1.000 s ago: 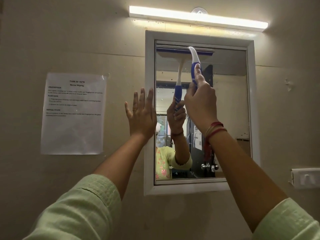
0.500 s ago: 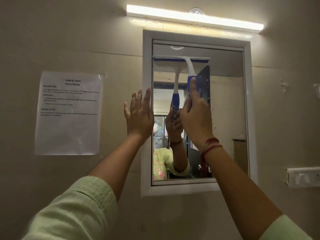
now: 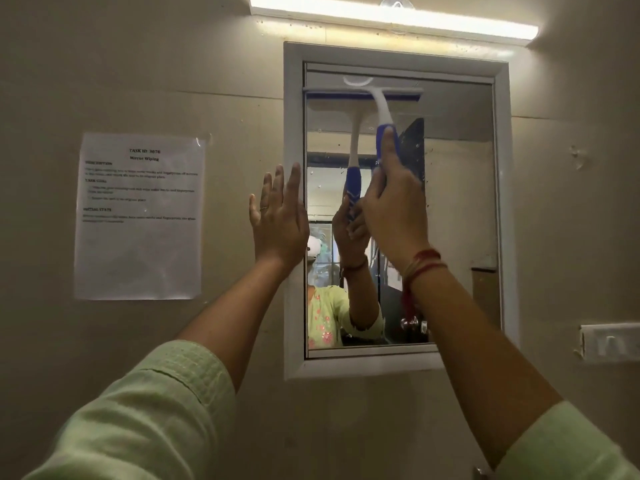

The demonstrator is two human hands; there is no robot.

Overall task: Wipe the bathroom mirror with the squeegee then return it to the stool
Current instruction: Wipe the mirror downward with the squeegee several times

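Right hand: the right hand (image 3: 393, 216) was wrapped around the blue grip of the squeegee (image 3: 381, 109), fingers closed on it.
Left hand: the left hand (image 3: 278, 220) lay flat, fingers spread, against the left side of the mirror frame (image 3: 294, 237).
Squeegee: its blade sat on the mirror (image 3: 457, 202) near the top left.
Stool: out of view.
Risk: an uneven pull would likely leave streaks; the braced palm might smudge the glass edge.

The wall sheet (image 3: 140, 216) reads "TASK ID: 3078" and "Mirror Wiping"; smaller print illegible.
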